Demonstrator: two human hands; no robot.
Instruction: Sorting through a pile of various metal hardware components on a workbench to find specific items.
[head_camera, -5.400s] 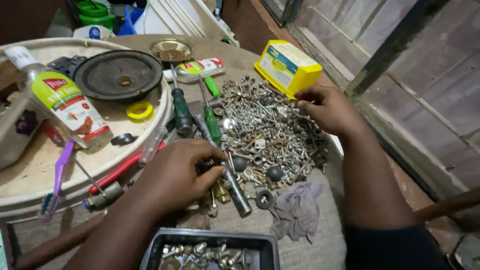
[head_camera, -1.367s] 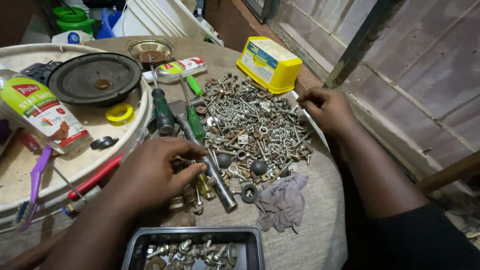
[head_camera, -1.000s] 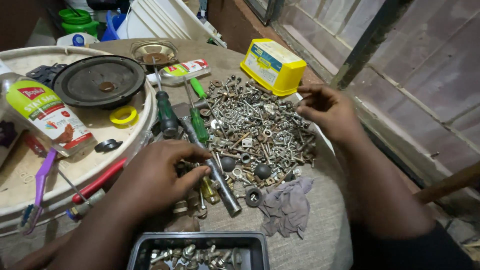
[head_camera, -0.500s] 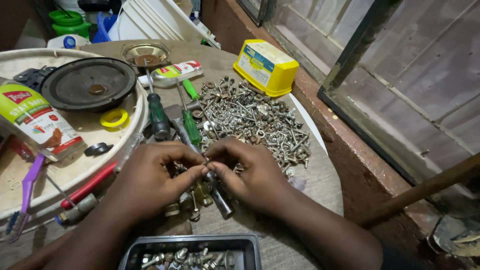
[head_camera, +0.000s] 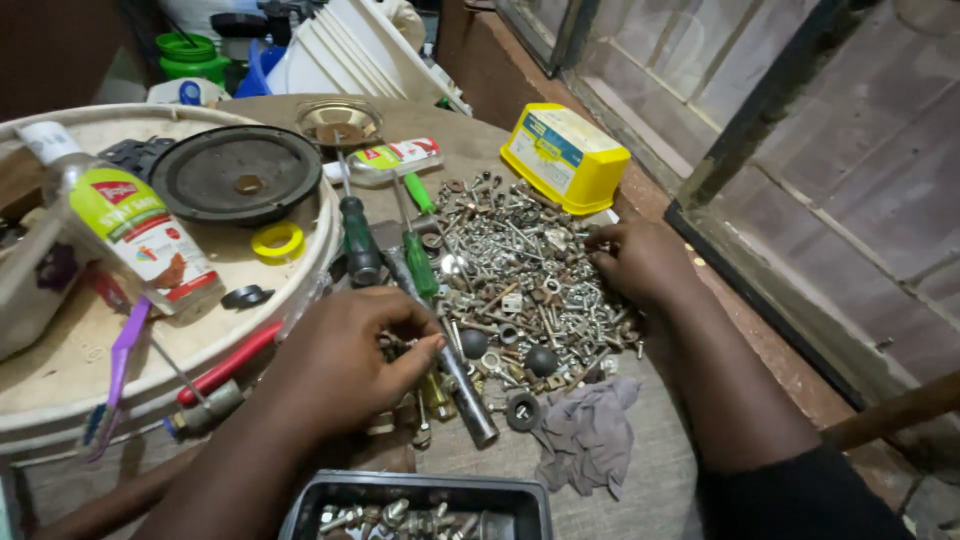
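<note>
A heap of screws, nuts and bolts (head_camera: 525, 275) covers the middle of the round table (head_camera: 480, 140). My right hand (head_camera: 640, 262) rests on the heap's right edge, fingertips curled into the screws. My left hand (head_camera: 345, 360) lies at the heap's near-left side, its fingers pinched together over small parts beside a metal rod tool (head_camera: 455, 370). What the pinch holds is hidden. A dark tray (head_camera: 420, 505) with several sorted screws sits at the near edge, below my left hand.
Two green-handled screwdrivers (head_camera: 420, 262) lie left of the heap. A yellow box (head_camera: 565, 158) stands behind it. A grey rag (head_camera: 590, 435) lies in front. A round white lid (head_camera: 60, 350) at left carries a speaker cone (head_camera: 235, 172), bottle (head_camera: 130, 228) and tape ring (head_camera: 277, 241).
Half a second ago my right hand met my left over the rod tool; it has moved back right onto the heap's edge. My left hand stays in place.
</note>
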